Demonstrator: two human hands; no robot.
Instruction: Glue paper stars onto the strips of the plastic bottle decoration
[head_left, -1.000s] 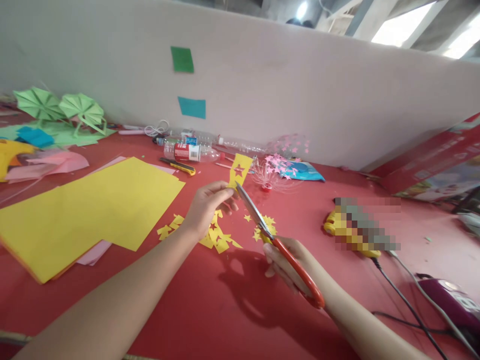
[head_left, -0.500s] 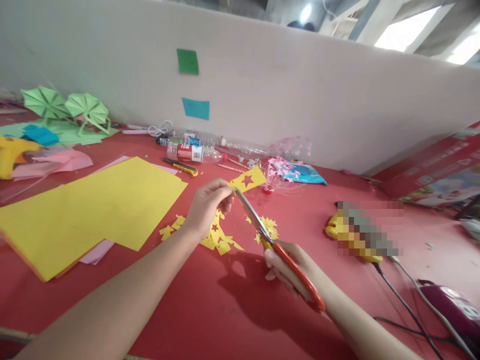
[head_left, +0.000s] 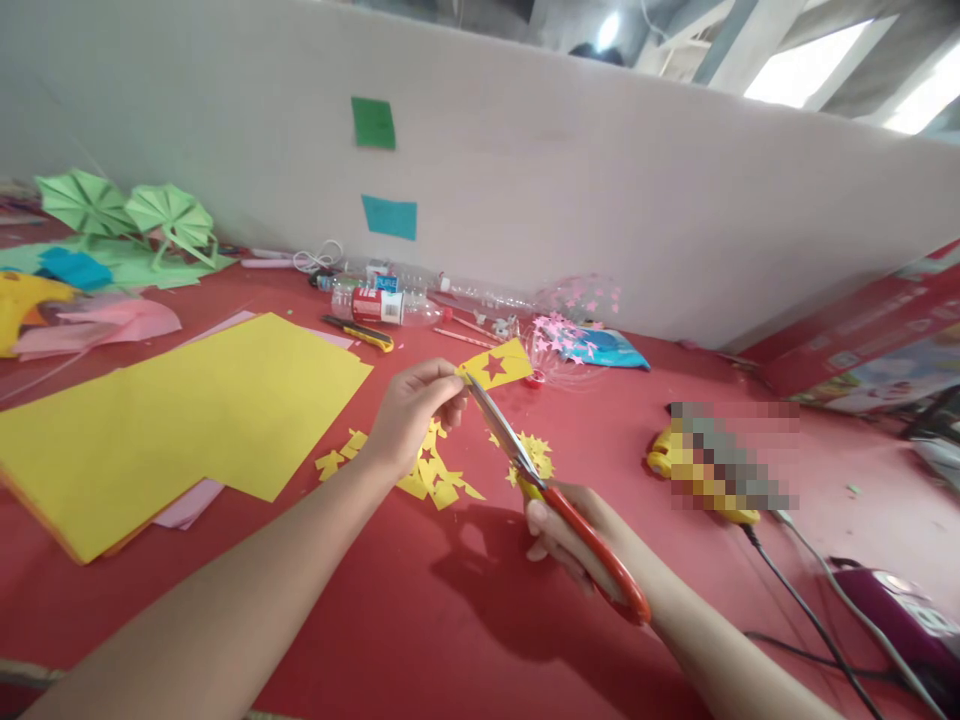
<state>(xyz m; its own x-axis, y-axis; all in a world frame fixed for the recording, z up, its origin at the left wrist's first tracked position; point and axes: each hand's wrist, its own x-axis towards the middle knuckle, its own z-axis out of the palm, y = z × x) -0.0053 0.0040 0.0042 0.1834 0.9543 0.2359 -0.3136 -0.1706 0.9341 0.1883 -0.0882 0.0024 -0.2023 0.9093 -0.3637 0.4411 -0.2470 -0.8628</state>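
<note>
My left hand [head_left: 420, 410] pinches one end of a yellow paper strip [head_left: 516, 362] that has a star-shaped hole in it. In my right hand [head_left: 566, 530] is a pair of red-handled scissors [head_left: 589, 545], its blades nearly together, their tips at the strip beside my left fingertips. Under my left hand lie yellow paper scraps [head_left: 446, 492], one with a star cut-out. Small yellow paper stars [head_left: 536, 455] are heaped behind the scissors on the red table [head_left: 390, 620].
Yellow sheets [head_left: 187, 410] lie at left, a box cutter [head_left: 358, 332] behind them. Plastic bottles [head_left: 379, 306], pink star decorations [head_left: 559, 335] and a blue packet [head_left: 607, 348] line the wall. Green paper umbrellas [head_left: 169, 215] stand back left; a yellow corded tool [head_left: 660, 455] and cables are right.
Hands, scissors and strip hold almost the same pose. The whole view has shifted very slightly; nothing has been picked up or let go.
</note>
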